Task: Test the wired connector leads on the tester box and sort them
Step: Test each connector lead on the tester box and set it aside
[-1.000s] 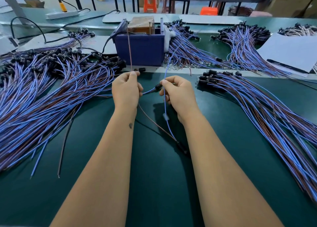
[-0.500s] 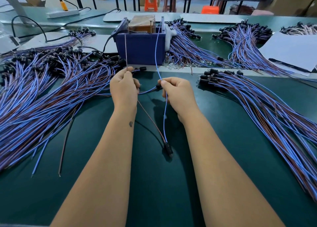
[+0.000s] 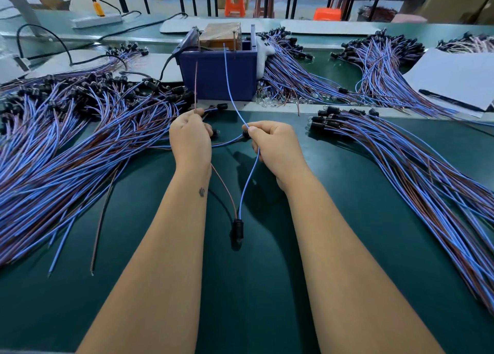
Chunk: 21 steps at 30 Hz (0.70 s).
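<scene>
My left hand [image 3: 190, 137] pinches the brown wire [image 3: 196, 86] of one lead, its free end pointing up in front of the blue tester box [image 3: 217, 71]. My right hand [image 3: 270, 145] pinches the same lead's blue wire [image 3: 229, 84], whose tip reaches up toward the box's metal pins. Both wires run down between my forearms to the lead's black connector [image 3: 237, 229], which hangs just over the green mat [image 3: 240, 300]. A second lead's black connector [image 3: 245, 135] sits by my right thumb.
A big heap of blue and brown leads [image 3: 66, 145] covers the mat on the left. A neater bundle [image 3: 401, 156] fans out on the right. More heaps [image 3: 379, 65] lie behind the box, with white paper sheets and a pen [image 3: 454, 81] at far right.
Both hands have slid along the wires, so the black connector has come up toward me off the mat. The blue wire's tip has swung up to the box's pins.
</scene>
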{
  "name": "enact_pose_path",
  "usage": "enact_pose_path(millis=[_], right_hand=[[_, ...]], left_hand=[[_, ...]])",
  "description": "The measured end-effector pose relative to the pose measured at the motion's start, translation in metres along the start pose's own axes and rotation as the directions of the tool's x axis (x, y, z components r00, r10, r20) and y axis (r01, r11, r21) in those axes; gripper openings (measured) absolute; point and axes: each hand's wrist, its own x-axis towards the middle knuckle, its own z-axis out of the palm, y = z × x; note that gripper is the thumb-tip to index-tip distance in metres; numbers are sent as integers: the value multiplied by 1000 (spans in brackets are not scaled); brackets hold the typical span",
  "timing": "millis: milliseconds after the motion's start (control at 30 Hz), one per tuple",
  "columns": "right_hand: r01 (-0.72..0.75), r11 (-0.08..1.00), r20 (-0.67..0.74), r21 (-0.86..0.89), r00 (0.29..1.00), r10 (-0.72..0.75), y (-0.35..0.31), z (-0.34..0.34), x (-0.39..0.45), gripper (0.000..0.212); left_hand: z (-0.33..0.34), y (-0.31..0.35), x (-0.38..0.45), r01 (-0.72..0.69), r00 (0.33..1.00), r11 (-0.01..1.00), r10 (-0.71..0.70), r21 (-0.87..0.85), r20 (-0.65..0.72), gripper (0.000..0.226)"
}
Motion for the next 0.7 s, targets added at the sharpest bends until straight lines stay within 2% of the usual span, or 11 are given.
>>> enact_pose_path(millis=[333, 700], right_hand=[[-5, 1000, -2, 20, 1000, 5, -2, 0, -1, 19], [-6, 994, -41, 106, 999, 11, -2, 0, 0, 25]], left_hand=[[1, 0, -1, -86, 995, 996, 88, -36, 48, 31], [1, 3, -3, -97, 995, 991, 98, -97, 5, 34]])
